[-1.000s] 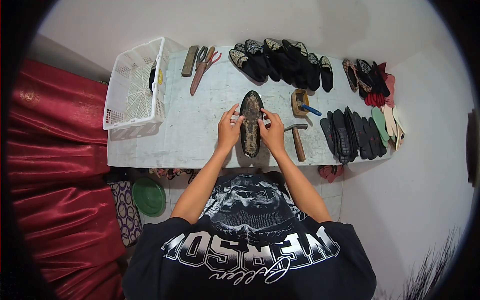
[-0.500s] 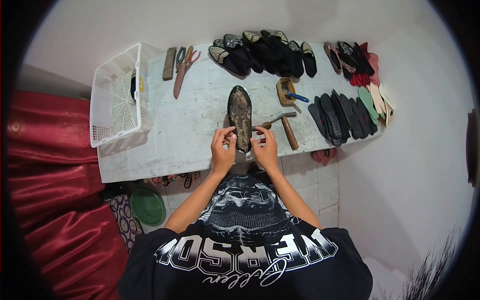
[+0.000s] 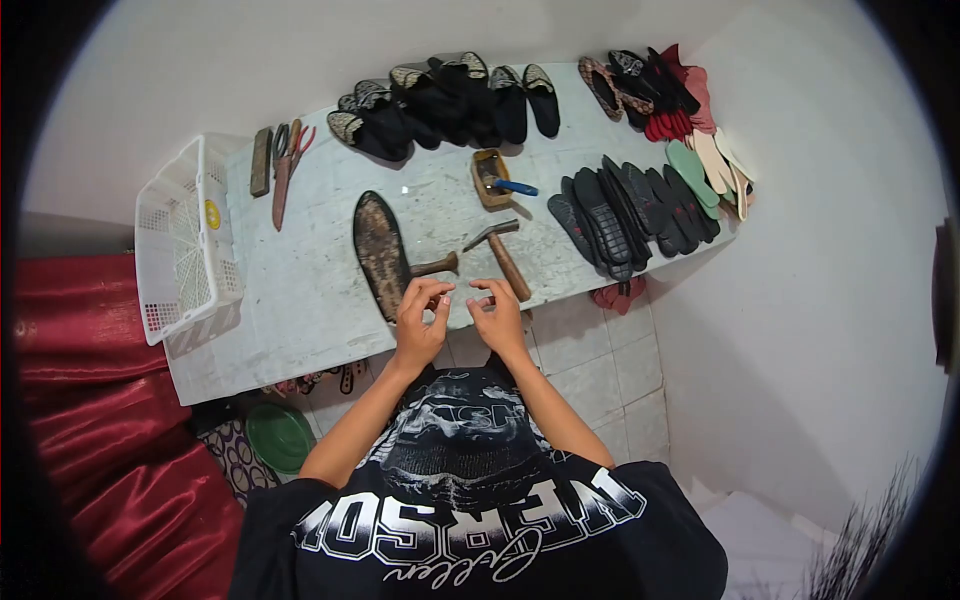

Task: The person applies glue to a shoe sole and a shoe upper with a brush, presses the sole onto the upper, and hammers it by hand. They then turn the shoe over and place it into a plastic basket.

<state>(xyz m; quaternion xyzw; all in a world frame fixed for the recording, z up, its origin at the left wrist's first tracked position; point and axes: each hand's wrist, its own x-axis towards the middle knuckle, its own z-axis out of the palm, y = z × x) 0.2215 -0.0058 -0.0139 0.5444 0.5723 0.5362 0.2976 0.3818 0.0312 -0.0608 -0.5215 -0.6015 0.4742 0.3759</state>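
A dark shoe (image 3: pixel 379 246) lies sole up on the white worktable (image 3: pixel 300 290), its heel end towards me. My left hand (image 3: pixel 420 318) has curled fingers at that heel end; whether it grips the shoe is unclear. My right hand (image 3: pixel 496 314) hovers beside it at the table's near edge, fingers bent, nothing visible in it. A hammer (image 3: pixel 500 254) with a wooden handle lies just beyond my right hand. A second wooden handle (image 3: pixel 436 265) pokes out between shoe and hammer.
A white plastic basket (image 3: pixel 185 250) stands at the table's left end. Far side: a row of black shoes (image 3: pixel 450 95), scissors and a knife (image 3: pixel 284 165), a small glue box with a brush (image 3: pixel 492 178). Black soles (image 3: pixel 620 212) and coloured insoles (image 3: pixel 700 160) are on the right. Red cloth (image 3: pixel 90 400) hangs left.
The view has swung so the table sits further left and turned. My hands have drawn back from the middle of the shoe to its heel end at the near edge, and the right hand has let go.
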